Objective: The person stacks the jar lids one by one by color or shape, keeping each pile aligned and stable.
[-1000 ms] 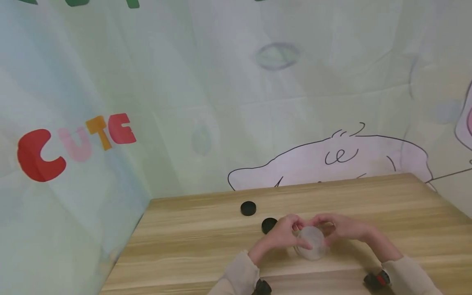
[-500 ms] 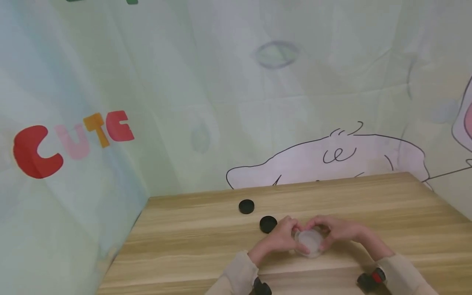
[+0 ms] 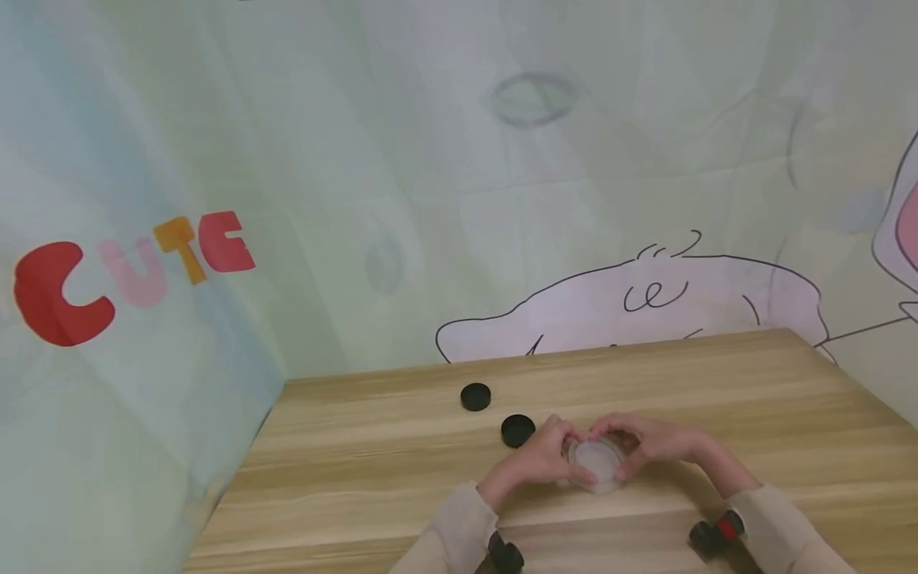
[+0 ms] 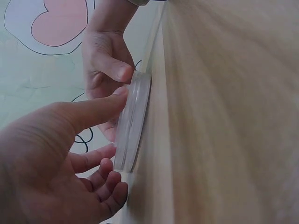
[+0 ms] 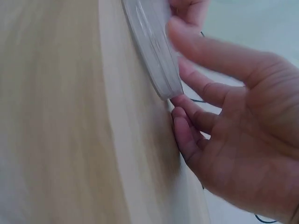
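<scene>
A shallow, round, clear plastic dish [image 3: 597, 462] lies on the wooden table between both hands. From the side, in the left wrist view, the dish [image 4: 133, 121] shows layered rims, like two clear discs stacked together. My left hand [image 3: 548, 453] holds its left side, thumb at the near edge and fingers at the far edge. On the opposite side my right hand [image 3: 656, 442] grips it between thumb and fingers. In the right wrist view, the right thumb [image 5: 215, 51] is at the upper edge of the dish [image 5: 156, 51], whose far part is cut off.
Two round black lids lie on the wooden table [image 3: 358, 462]: one black lid [image 3: 518, 430] close beyond the left hand, the other black lid [image 3: 476, 396] farther back. A printed cloth backdrop [image 3: 358, 199] stands behind and left of the table.
The upper clear disc, raised and offset a second ago, has come down level onto the lower one. Both hands stay around it. The head view has shifted slightly; the black lids have not moved.
</scene>
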### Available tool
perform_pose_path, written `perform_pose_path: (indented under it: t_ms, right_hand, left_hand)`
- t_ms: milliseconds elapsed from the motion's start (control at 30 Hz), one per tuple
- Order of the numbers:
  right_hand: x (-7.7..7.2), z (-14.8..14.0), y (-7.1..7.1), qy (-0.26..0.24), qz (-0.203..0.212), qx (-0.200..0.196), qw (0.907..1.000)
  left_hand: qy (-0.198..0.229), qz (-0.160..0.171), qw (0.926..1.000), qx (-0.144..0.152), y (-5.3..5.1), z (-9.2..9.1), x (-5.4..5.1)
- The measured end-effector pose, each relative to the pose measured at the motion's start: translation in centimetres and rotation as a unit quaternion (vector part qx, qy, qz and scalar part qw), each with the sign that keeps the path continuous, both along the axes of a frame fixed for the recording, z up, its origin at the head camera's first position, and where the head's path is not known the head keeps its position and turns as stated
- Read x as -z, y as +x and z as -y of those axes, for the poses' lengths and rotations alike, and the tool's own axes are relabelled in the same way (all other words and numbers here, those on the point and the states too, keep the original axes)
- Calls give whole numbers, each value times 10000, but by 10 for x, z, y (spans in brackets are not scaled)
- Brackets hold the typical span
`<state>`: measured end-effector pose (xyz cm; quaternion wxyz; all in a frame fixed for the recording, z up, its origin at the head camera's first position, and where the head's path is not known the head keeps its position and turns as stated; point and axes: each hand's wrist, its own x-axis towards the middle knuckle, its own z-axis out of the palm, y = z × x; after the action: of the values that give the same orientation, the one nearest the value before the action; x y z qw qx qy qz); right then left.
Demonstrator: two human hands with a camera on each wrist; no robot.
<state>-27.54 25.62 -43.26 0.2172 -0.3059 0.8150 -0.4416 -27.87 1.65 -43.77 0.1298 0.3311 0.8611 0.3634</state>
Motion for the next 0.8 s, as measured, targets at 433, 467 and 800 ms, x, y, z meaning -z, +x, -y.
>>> perform_pose_path:
  t_ms: [433,467,800]
  right_hand:
    - [-23,38,-21,39,-595,1115,9920]
    - [-23,45,-23,-6,-564,1124,9921]
    - [-10,93,-46,-99,-278,659,9974]
  left_hand:
    - [659,-594,9907,-1033,-32,72,-57]
    - [633,-550,9914,-1006,-34,78,-56]
    - [-62,-120,9971,-752,-46,79,-21]
